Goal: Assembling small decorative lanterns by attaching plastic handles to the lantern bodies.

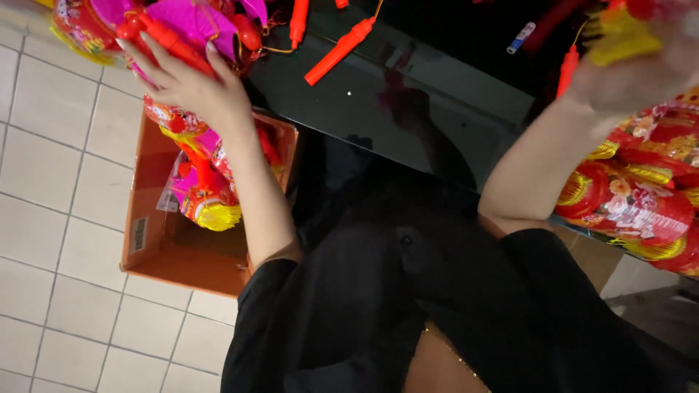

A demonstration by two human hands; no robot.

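A red and pink toy lantern point(175, 29) sits at the top left, held by the left hand point(191, 81), whose fingers wrap its red handle; that handle's long axis slants from upper left down to the right. The right hand point(641, 69) grips a yellow and red piece point(619, 33), blurred. Below lie a glossy black table point(408, 109), 1 orange cardboard box point(156, 233) and pale floor tiles point(51, 160).

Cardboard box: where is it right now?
Head view, left side: the cardboard box sits open on the tiled floor beside the black table, below the left hand, with lanterns inside.
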